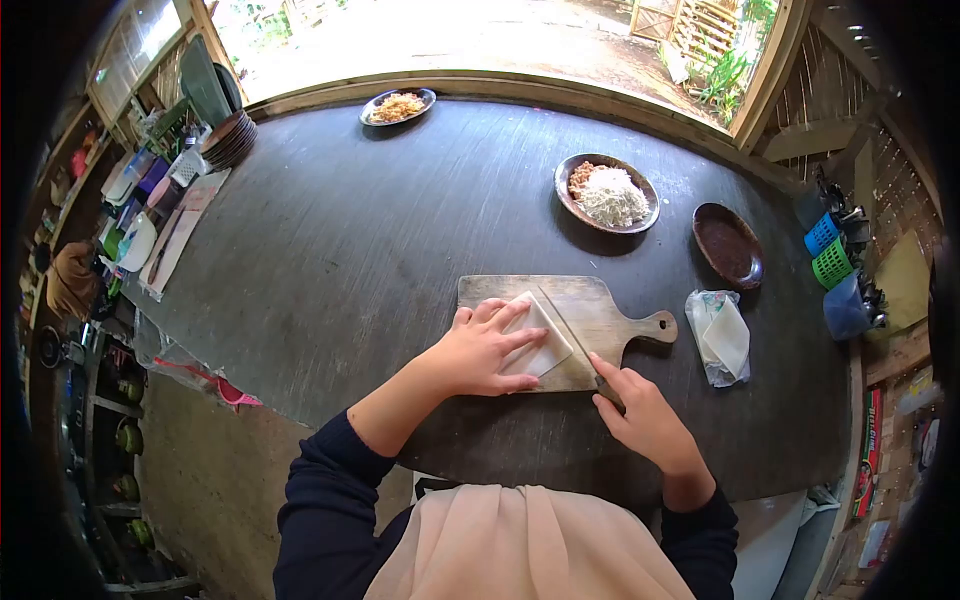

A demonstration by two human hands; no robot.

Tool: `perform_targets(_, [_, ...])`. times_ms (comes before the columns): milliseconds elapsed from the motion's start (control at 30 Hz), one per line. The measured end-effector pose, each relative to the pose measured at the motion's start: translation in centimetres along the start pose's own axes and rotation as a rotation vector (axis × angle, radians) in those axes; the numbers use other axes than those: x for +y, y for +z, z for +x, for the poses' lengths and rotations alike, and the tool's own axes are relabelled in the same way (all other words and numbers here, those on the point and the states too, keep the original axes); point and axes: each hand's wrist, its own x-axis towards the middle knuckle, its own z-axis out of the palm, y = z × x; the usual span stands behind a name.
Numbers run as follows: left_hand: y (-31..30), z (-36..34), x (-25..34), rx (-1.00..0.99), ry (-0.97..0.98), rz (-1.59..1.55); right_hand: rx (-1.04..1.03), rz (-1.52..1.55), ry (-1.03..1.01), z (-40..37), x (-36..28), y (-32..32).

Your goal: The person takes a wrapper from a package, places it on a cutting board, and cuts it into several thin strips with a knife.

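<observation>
My left hand [490, 350] lies with spread fingers on a stack of thin white wrapper sheets [545, 352], pressing it against a wooden cutting board [593, 300]. In my right hand [640, 413] is a knife [566, 325], its handle wrapped by the fingers. The blade points away from me and runs along the right edge of the stack, slanting over the board. To the right of the board's handle rests an opened plastic packet [707, 372] with a pale square sheet [727, 338] on it.
Beyond the board stands a bowl [567, 203] of white shreds and brownish filling. An oval brown dish [725, 245] sits at right; a plate [368, 112] of shredded food is farther back. Stacked plates [230, 140] stand far left. Coloured baskets [830, 265] of utensils line the right wall.
</observation>
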Motion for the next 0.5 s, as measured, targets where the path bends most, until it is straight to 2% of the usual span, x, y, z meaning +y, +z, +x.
perform_targets(200, [2.1, -0.3, -0.1, 0.007, -0.025, 0.038, -0.014, 0.043, -0.052, -0.2, -0.7, 0.4])
perform_targets(300, [1.9, -0.5, 0.4, 0.034, -0.093, 0.04, 0.009, 0.054, -0.058, 0.0, -0.7, 0.4])
perform_targets(367, [1.4, -0.5, 0.5, 0.029, -0.145, -0.103, 0.004, 0.061, -0.059, 0.1, -0.3, 0.5])
perform_targets(500, [1.3, -0.5, 0.5, 0.013, -0.145, -0.059, 0.004, 0.099, -0.052, 0.2, -0.1, 0.9])
